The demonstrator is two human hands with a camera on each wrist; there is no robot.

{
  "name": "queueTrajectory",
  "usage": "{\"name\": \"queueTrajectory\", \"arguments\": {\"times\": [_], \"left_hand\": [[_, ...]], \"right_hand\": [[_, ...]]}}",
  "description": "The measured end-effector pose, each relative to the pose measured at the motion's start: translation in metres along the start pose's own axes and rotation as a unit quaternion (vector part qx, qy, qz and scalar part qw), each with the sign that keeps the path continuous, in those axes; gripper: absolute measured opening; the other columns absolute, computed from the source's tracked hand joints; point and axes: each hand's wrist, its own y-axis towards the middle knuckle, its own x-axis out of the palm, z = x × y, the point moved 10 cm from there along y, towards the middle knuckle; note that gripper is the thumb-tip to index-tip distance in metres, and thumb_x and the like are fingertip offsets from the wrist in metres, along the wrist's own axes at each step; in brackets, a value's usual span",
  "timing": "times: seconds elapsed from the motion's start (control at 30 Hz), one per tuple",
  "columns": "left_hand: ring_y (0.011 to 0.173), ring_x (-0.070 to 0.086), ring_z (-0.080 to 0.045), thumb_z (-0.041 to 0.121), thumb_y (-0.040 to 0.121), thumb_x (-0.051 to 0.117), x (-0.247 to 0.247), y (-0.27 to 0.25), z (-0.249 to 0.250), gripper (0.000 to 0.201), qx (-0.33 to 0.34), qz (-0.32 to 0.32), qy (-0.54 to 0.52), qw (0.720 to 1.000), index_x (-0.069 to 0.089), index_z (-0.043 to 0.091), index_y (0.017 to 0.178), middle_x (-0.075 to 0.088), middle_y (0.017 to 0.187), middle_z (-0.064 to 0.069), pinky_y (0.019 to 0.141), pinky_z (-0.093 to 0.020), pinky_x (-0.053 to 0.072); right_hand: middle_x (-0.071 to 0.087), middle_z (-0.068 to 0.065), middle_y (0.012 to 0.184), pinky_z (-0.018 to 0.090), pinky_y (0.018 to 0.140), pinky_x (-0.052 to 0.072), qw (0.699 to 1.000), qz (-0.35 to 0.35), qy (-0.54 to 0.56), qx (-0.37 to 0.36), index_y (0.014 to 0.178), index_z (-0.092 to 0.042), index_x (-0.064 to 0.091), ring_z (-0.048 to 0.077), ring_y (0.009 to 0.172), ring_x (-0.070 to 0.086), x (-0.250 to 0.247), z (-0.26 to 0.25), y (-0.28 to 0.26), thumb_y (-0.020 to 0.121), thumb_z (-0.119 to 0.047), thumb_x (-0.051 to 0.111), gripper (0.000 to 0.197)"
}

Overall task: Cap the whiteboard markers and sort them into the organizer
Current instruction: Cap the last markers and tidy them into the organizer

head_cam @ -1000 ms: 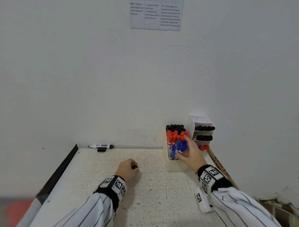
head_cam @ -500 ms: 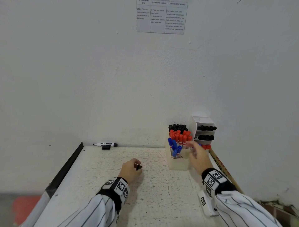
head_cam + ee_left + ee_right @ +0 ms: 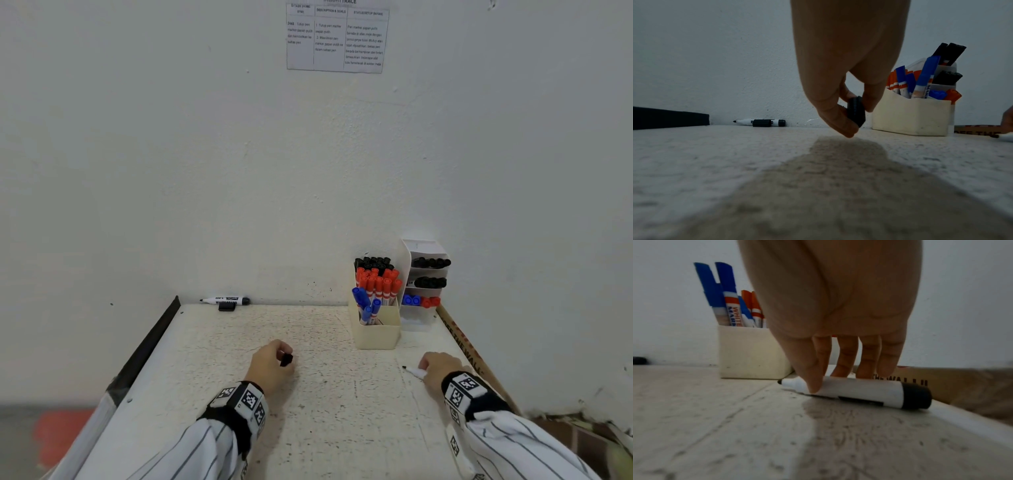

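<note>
On the wall above my table (image 3: 342,428) hangs a printed sheet (image 3: 337,37) headed "DESCRIPTION & GOALS"; its small print is unreadable. A blue marker (image 3: 729,303) in the cream organizer (image 3: 376,330) reads "WHITE...". My right hand (image 3: 440,368), at the organizer a second ago, has dropped to the table edge; thumb and fingers close on an uncapped black marker (image 3: 855,391) lying flat. My left hand (image 3: 270,365) still pinches one black cap (image 3: 856,112). Another uncapped marker (image 3: 224,300) and its cap (image 3: 226,307) lie by the back wall. Two holders stand side by side: the organizer and a white tiered rack (image 3: 424,274).
</note>
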Motion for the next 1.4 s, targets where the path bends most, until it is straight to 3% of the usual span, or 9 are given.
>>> {"name": "queueTrajectory", "arguments": {"times": [0.17,0.33,0.47,0.63,0.73,1.0,1.1,1.23,1.4], "left_hand": [[0.081,0.055,-0.013,0.008,0.081,0.065,0.003,-0.010,0.000,0.023,0.003,-0.023,-0.021,1.000,0.054,0.020,0.097,0.057,0.095,0.000,0.072,-0.015,0.041],[0.091,0.056,-0.009,0.015,0.084,0.067,0.011,-0.023,0.014,0.034,0.049,-0.072,-0.005,0.996,0.062,0.018,0.117,0.060,0.103,0.004,0.083,-0.013,0.041],[0.095,0.057,-0.007,0.016,0.087,0.064,0.006,-0.033,0.021,0.028,0.064,-0.063,-0.028,0.996,0.063,0.016,0.115,0.062,0.102,0.006,0.086,-0.013,0.041],[0.093,0.059,-0.003,0.019,0.088,0.061,0.001,-0.045,0.021,0.026,0.075,-0.081,-0.028,0.994,0.066,0.018,0.114,0.067,0.103,0.006,0.085,-0.012,0.042],[0.070,0.057,0.000,0.018,0.092,0.055,0.005,-0.054,0.025,0.021,0.086,-0.117,-0.025,0.989,0.067,0.016,0.109,0.065,0.081,0.005,0.070,-0.008,0.043],[0.044,0.043,-0.005,0.023,0.099,0.037,-0.018,-0.068,0.018,0.037,0.036,-0.071,-0.078,0.994,0.055,0.014,0.068,0.055,0.059,0.003,0.049,-0.015,0.035],[0.045,0.045,-0.002,0.022,0.099,0.040,-0.032,-0.071,0.018,0.033,0.048,-0.021,-0.131,0.990,0.063,0.006,0.082,0.057,0.062,0.006,0.050,-0.015,0.037],[0.051,0.050,0.000,0.018,0.094,0.050,-0.045,-0.077,0.013,0.018,0.054,0.020,-0.163,0.985,0.066,0.015,0.087,0.063,0.068,0.008,0.053,-0.012,0.040],[0.064,0.061,-0.008,0.007,0.088,0.060,-0.055,-0.082,0.009,0.016,0.043,0.046,-0.239,0.969,0.065,0.021,0.093,0.068,0.082,0.000,0.061,-0.019,0.050]], "right_hand": [[0.045,0.000,0.111,0.027,0.084,0.041,0.981,0.026,0.098,-0.166,0.120,-0.024,0.043,0.014,0.090,0.051,-0.014,-0.060,-0.035,0.097,-0.028,0.033,0.026],[0.054,-0.003,0.115,0.031,0.087,0.045,0.947,0.042,0.123,-0.292,0.126,-0.033,0.044,0.015,0.101,0.053,-0.028,-0.117,-0.074,0.098,-0.033,0.036,0.030],[0.057,-0.009,0.117,0.029,0.086,0.046,0.930,0.050,0.130,-0.341,0.121,-0.035,0.049,0.011,0.105,0.053,-0.030,-0.146,-0.098,0.096,-0.034,0.042,0.027],[0.058,-0.011,0.117,0.029,0.086,0.044,0.918,0.032,0.119,-0.376,0.118,-0.039,0.052,0.010,0.104,0.053,-0.023,-0.168,-0.115,0.094,-0.037,0.044,0.025],[0.060,-0.009,0.111,0.029,0.082,0.045,0.917,0.032,0.113,-0.380,0.116,-0.035,0.054,0.011,0.099,0.055,-0.019,-0.179,-0.122,0.091,-0.038,0.048,0.026],[0.060,-0.009,0.108,0.023,0.072,0.035,0.893,0.112,0.064,-0.431,0.126,-0.039,0.050,0.011,0.100,0.054,-0.028,-0.204,-0.149,0.091,-0.040,0.050,0.036],[0.058,-0.010,0.101,0.021,0.066,0.029,0.894,0.127,0.081,-0.421,0.128,-0.042,0.048,0.010,0.098,0.052,-0.036,-0.210,-0.153,0.092,-0.041,0.047,0.036],[0.054,-0.011,0.109,0.023,0.067,0.032,0.893,0.148,0.029,-0.424,0.131,-0.046,0.042,0.010,0.097,0.053,-0.039,-0.218,-0.157,0.094,-0.044,0.040,0.037],[0.061,-0.010,0.108,0.024,0.074,0.041,0.899,0.122,0.126,-0.401,0.121,-0.035,0.054,0.010,0.096,0.054,-0.041,-0.219,-0.155,0.091,-0.043,0.049,0.031]]}}
